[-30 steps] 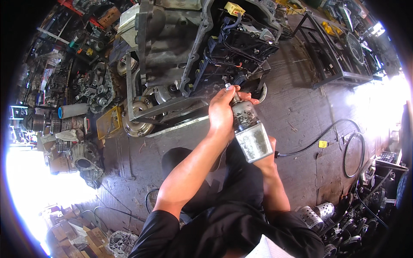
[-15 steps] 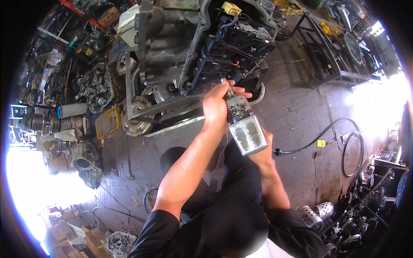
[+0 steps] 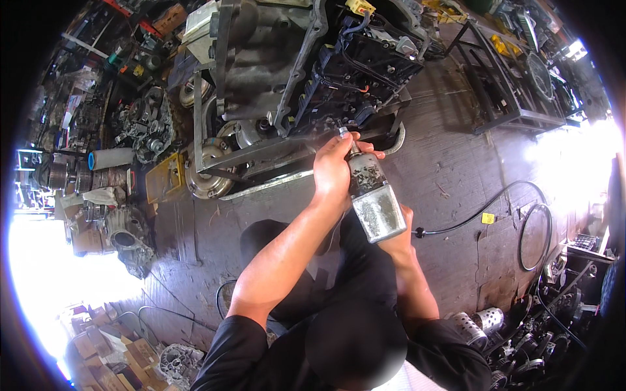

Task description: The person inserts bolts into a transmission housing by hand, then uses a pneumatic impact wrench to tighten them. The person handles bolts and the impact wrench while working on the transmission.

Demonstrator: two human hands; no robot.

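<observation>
A worn silver impact wrench [image 3: 378, 212] is held in front of me, its nose toward the open gearbox [image 3: 261, 65]. My left hand [image 3: 334, 171] is wrapped round the front of the wrench, thumb near the small socket [image 3: 344, 131] at its tip. Behind the body, my right hand [image 3: 400, 233] grips the lower part of the tool; most of its fingers are hidden. A dark valve body [image 3: 357, 75] with wires and a yellow connector [image 3: 360, 7] sits inside the gearbox housing. The socket's tip appears apart from the valve body's near edge.
The gearbox rests on a metal stand [image 3: 261, 159] with round metal converters [image 3: 208, 173] under it. A black air hose [image 3: 479, 212] curls over the floor at right. There is an angle-iron frame [image 3: 502, 98] far right, and gear parts [image 3: 147, 133] are piled at left.
The impact wrench and both hands have drawn back slightly toward me, leaving more space between the socket and the gearbox. My grip looks the same.
</observation>
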